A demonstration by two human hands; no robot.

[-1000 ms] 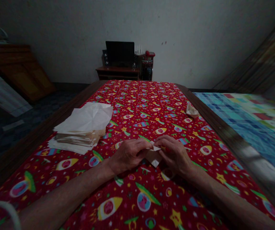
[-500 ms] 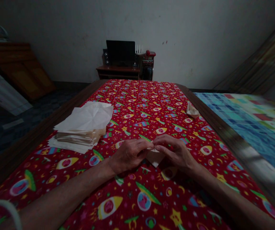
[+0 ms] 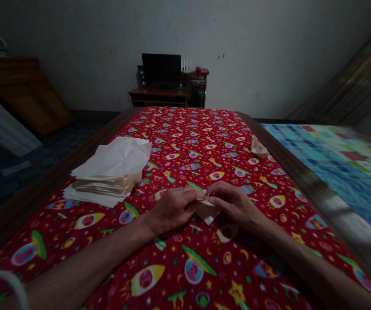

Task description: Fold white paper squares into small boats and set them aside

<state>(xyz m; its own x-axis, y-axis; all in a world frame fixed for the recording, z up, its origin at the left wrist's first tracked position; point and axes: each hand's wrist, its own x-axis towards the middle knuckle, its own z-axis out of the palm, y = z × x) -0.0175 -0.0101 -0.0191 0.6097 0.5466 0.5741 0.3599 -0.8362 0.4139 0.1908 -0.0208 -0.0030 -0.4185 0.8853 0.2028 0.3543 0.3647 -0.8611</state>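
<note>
A small folded piece of white paper [image 3: 207, 212] lies between my hands, one pointed corner facing me. My left hand [image 3: 174, 207] pinches its left side near the top edge. From the right, my right hand [image 3: 232, 202] grips it with thumb and bent fingers, the two sets of fingertips almost meeting. The fingers cover the paper's upper part. To the left is a stack of creased paper sheets [image 3: 114, 159]. Over on the right sits a folded paper piece [image 3: 258, 148], like a small open box.
A red patterned cloth [image 3: 179, 267] covers the table, whose dark wooden edge [image 3: 289, 172] shows on the right. Beyond it lies a checked blue bedspread [image 3: 330, 172]. A monitor [image 3: 162, 69] stands at the far wall. A pale curved tube [image 3: 9, 275] shows at lower left.
My fingers have shifted slightly at the top of the folded paper, and a bit more of its upper edge shows. Both hands still hold it; the whole view has moved a little.
</note>
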